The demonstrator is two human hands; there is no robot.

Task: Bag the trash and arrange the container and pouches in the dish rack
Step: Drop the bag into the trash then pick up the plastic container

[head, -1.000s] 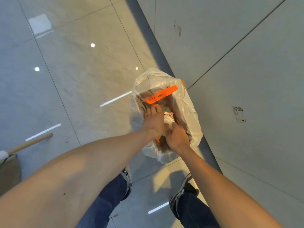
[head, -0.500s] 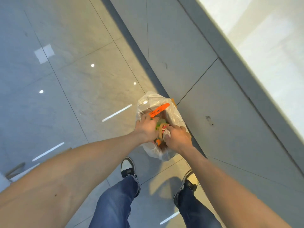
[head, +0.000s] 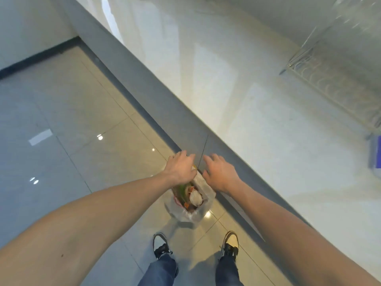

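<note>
Head view: left hand [head: 180,169] and right hand [head: 219,173] spread, empty – above trash bag [head: 190,205]

The trash bag [head: 190,205] sits on the floor [head: 86,124] just ahead of my shoes [head: 160,244], against the counter's base. My left hand [head: 180,169] and right hand [head: 219,174] hover above it. The dish rack [head: 334,79] stands on the counter [head: 247,100], far right.

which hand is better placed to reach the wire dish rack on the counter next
Right, probably. The right hand is open, empty and nearer the white counter, where the wire dish rack stands at far right. The left hand hangs over the clear plastic trash bag.
</note>
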